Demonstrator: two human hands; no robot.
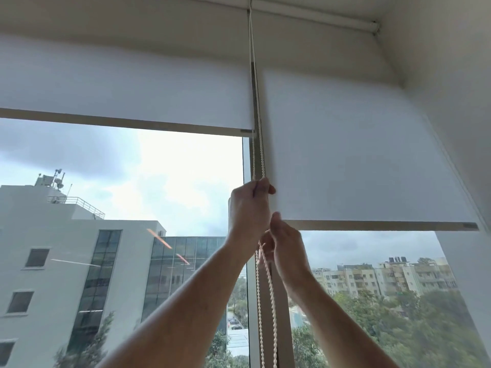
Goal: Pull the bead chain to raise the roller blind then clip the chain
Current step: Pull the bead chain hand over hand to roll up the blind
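Two bare hands grip a white bead chain (267, 282) hanging between two window blinds: the left hand (249, 208) closed around it higher up, the right hand (285, 248) just below, apparently pinching a strand. The right blind (358, 160) hangs lower than the left blind (127, 86). Beyond the glass stand a white building (66, 256) and trees.
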